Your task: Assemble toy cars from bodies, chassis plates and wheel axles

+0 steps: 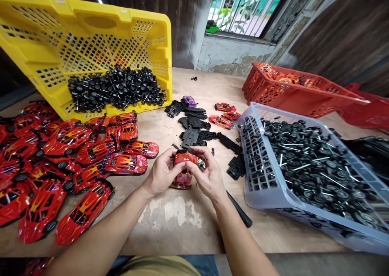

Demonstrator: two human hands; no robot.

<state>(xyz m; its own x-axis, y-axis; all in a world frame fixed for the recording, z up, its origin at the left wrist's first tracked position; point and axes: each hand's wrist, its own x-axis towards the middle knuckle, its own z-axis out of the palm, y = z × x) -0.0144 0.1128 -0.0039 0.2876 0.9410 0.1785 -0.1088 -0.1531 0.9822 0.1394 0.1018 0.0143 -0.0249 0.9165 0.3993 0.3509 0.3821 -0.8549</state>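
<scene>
Holding one red toy car (183, 167) between them, the left hand (161, 172) and right hand (209, 176) are both gripping it just above the table (182, 223), left of the grey crate (304, 174). Assembly appears to be underway; seating the part likely demands steady, aligned pressure.

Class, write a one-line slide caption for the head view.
Both hands hold a red toy car between crates of black wheels.
</scene>
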